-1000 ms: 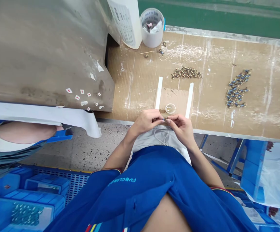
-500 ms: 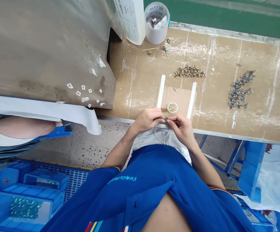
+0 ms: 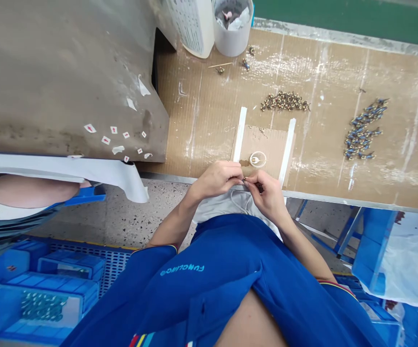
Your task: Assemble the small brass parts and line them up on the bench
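Note:
At the table's near edge, my left hand (image 3: 222, 177) and my right hand (image 3: 266, 191) meet, each closed in a pinch. Between their fingertips sits a small metal part (image 3: 244, 179), mostly covered by the fingers; it looks brassy and dark. Just beyond the hands, a small round clear dish (image 3: 257, 159) with something white in it rests on a cardboard pad (image 3: 267, 140). White tape strips (image 3: 240, 134) run along the pad's sides. Past the pad lies a pile of small brass-and-dark parts (image 3: 284, 101). Farther right is a pile of brass-and-blue parts (image 3: 362, 129).
A white tub (image 3: 232, 38) with scraps and a white bottle (image 3: 198, 33) stand at the back. Near them lie a thin stick (image 3: 220, 65) and a few loose parts. A metal housing (image 3: 86, 82) rises at left. Blue bins (image 3: 46, 284) sit below; another person's arm (image 3: 28, 190) is at left.
My right hand has shifted slightly left, its fingertips closing in on my left hand's, so less of the small part shows. The whole view has shifted a little.

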